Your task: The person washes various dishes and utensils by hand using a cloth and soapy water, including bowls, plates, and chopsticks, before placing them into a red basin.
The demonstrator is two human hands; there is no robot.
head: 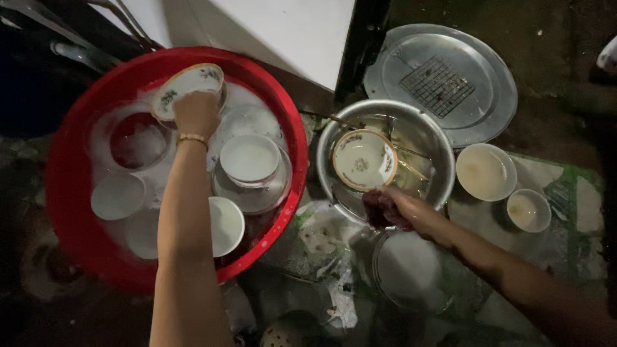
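Dishwashing on the floor, seen from above, left to right. The red plastic basin (71, 193) holds suds and dishes: about four plain white bowls (249, 157), one on a glass plate, though foam may hide more. The left hand (196, 112) lifts a floral-rimmed bowl (186, 83) above the basin's far side, its grip closed on the bowl's near edge. To the right, the steel basin (334, 138) holds a second floral-rimmed bowl (363, 159), tilted, beside a clear glass. The right hand (402, 209) rests at that basin's near rim, grip closed around a dark scrubbing pad (380, 211) and just below the bowl. Beyond lie one round metal tray (495, 83) bearing a small wire rack, and two cream bowls (485, 171) on the floor; a clear lid lies near the right forearm.

The step in hand appears to be washing: one patterned bowl lifted from the suds, the other awaiting the pad. The next move probably calls for a steady hold on the wet, slippery rim.
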